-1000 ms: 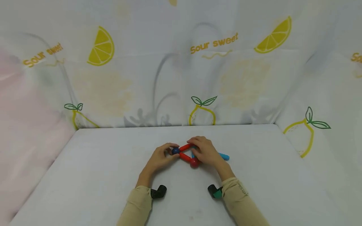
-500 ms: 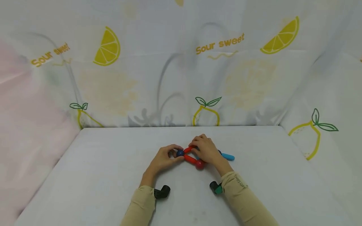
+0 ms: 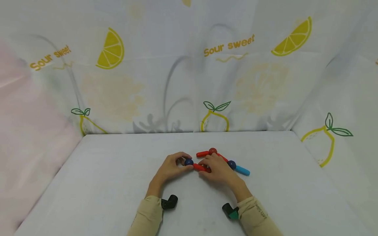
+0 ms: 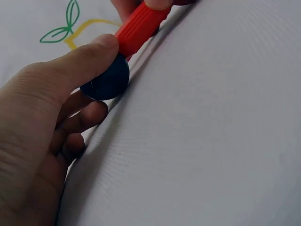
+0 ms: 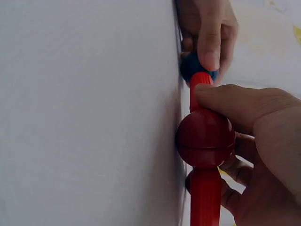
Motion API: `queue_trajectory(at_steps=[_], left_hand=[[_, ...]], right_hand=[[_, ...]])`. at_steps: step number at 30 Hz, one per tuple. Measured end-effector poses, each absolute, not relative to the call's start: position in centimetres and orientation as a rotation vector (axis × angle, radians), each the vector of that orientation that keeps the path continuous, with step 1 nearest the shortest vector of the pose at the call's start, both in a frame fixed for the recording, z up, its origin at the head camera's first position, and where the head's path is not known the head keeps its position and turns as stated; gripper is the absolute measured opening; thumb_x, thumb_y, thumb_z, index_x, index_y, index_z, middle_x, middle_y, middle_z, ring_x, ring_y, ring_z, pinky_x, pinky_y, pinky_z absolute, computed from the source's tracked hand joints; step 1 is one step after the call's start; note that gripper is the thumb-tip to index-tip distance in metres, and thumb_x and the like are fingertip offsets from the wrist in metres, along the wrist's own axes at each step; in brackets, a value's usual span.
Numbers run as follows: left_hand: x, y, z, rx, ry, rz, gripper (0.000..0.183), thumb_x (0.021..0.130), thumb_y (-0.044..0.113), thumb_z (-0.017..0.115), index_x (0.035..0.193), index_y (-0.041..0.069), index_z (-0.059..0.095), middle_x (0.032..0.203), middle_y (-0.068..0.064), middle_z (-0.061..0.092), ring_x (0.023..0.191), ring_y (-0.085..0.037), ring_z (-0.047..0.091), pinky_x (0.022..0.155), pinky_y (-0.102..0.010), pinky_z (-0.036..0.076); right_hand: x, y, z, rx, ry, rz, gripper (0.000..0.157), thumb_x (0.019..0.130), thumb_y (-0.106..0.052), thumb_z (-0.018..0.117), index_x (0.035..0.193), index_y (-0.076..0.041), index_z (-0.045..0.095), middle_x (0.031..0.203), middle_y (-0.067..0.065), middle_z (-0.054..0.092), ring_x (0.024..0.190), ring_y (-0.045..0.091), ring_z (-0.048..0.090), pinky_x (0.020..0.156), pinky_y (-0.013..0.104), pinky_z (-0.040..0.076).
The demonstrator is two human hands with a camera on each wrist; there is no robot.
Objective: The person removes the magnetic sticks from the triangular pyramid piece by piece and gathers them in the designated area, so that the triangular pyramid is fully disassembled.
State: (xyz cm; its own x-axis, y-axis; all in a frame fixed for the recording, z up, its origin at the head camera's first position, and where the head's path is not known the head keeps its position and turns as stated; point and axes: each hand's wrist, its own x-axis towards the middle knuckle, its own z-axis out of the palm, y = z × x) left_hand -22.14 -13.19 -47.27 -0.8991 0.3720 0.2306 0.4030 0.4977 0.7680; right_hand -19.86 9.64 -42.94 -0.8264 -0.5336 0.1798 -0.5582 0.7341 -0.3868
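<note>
My left hand (image 3: 171, 168) pinches a dark blue ball (image 3: 189, 162) between thumb and fingers. From that ball a ridged red rod (image 4: 141, 30) runs to a glossy red ball (image 5: 205, 136), which the right hand mostly covers in the head view. The thumb and fingers of my right hand (image 3: 220, 170) grip this rod beside the red ball. Another red rod (image 5: 205, 200) extends from the ball's other side. Beyond the right hand lies a second red ball (image 3: 212, 151) with a red rod (image 3: 202, 154) pointing left, its left end free.
From the far red ball, a further red rod (image 3: 222, 157) leads to another dark blue ball (image 3: 231, 164), with a light blue rod (image 3: 243, 170) sticking out right. Everything lies on a white table (image 3: 118, 190). A lemon-print cloth (image 3: 165, 82) hangs behind.
The right hand has shifted from the far red rod to the near one. That far rod now stands apart from the left hand's blue ball, and the light blue rod has swung nearer.
</note>
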Motion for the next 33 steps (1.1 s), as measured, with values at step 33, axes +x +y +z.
queue_trajectory(at_steps=[33], left_hand=[[-21.2,-9.9,-44.7,-0.956,-2.703,-1.033,0.015,0.088,0.020,0.067,0.101,0.015,0.067,0.093,0.004,0.063,0.084,-0.011,0.054,0.077,-0.025,0.046]], right_hand=[[-18.9,12.5,-41.4,0.811,-3.060,0.926,0.013,0.088,-0.029,0.065,0.095,-0.018,0.064,0.088,-0.003,0.051,0.075,0.010,0.049,0.065,0.025,0.042]])
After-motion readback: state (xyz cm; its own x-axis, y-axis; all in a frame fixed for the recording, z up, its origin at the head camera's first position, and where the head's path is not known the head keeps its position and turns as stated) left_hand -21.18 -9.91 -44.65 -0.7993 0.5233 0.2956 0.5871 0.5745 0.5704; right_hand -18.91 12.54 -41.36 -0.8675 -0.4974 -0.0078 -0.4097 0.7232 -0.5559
